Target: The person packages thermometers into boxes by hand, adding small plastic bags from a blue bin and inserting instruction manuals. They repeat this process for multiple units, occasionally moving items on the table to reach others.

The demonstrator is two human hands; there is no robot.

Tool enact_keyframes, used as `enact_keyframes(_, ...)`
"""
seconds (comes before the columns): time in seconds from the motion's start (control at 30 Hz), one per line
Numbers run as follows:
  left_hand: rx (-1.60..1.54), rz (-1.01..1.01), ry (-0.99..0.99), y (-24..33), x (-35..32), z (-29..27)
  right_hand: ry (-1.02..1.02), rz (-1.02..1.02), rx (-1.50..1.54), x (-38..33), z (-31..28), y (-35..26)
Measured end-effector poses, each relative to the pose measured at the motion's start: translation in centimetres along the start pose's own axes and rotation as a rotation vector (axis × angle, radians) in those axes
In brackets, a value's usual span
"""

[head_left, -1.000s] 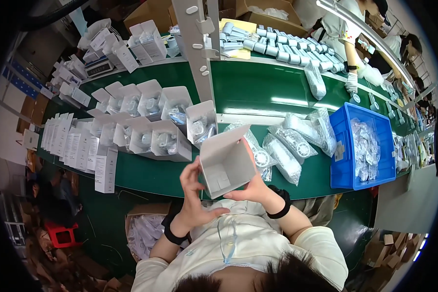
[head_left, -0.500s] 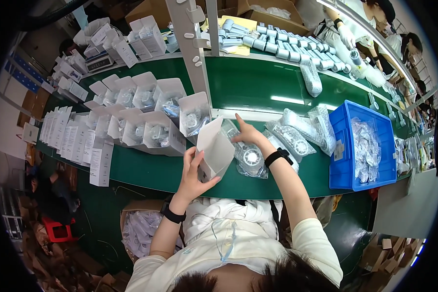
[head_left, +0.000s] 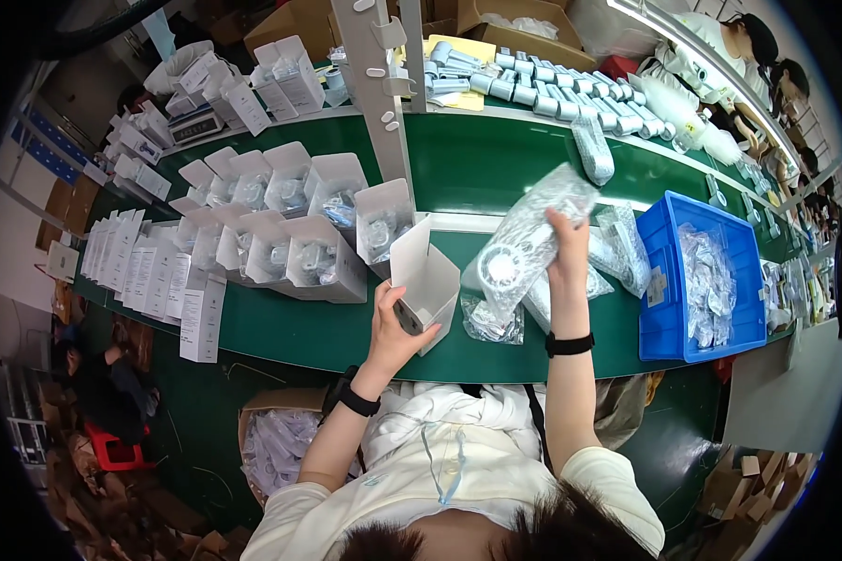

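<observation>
My left hand (head_left: 395,327) is closed round the side of a white carton (head_left: 430,294) with its flap raised, tilted on the green table. Inside, the visible part of the carton looks bare. In my right hand (head_left: 571,245) is a bubble-wrapped device (head_left: 519,248) with a round, bright end, lifted above the table just right of the carton. Beneath it lies a small clear plastic packet (head_left: 492,323). More bubble-wrapped devices (head_left: 622,248) rest behind and beside my right hand, partly hidden by it.
Left of the carton, open white boxes (head_left: 323,257) filled with wrapped items stand in rows, with folded cartons (head_left: 201,318) beyond. A blue bin (head_left: 660,323) of clear packets stands at right. A metal post (head_left: 384,112) rises behind. Grey devices (head_left: 543,84) line the far shelf.
My right hand has moved right and taken up a bubble-wrapped device, now raised off the table. The carton in my left hand has shifted slightly right, its opening turned more into view.
</observation>
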State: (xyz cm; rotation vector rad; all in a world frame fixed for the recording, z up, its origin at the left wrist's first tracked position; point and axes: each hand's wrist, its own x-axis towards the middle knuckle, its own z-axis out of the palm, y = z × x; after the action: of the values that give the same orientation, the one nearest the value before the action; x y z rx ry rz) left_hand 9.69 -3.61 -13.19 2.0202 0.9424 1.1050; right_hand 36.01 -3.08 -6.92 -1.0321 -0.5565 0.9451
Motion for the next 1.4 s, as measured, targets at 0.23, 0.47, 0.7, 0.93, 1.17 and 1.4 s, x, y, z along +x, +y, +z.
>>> enact_keyframes(0.23,0.024,0.037,0.104,0.6,-0.1,2.6,0.313,-0.51,-0.17,-6.2,8.6,0.9)
enact_keyframes(0.47,-0.013,0.06,0.239,-1.1,-3.3,2.5,-0.154,-0.873,-1.099,-8.6,9.8,-0.4)
enact_keyframes(0.7,-0.116,0.255,0.052,-1.8,-3.0,2.1,-0.35,-0.73,-1.133,-8.4,8.9,-1.2)
enact_keyframes(0.93,-0.156,0.072,-0.072,-1.3,-2.3,-1.3,-0.876,-0.989,-1.416,-9.1,6.3,-0.1)
enact_keyframes(1.17,0.023,-0.015,-0.091,4.4,0.1,-3.0,-0.107,-0.359,-0.847,-9.1,-3.6,9.2)
enact_keyframes(1.4,0.138,-0.196,-0.049,4.9,1.5,-3.1,-0.641,-0.334,-1.567,-8.7,-5.1,11.2)
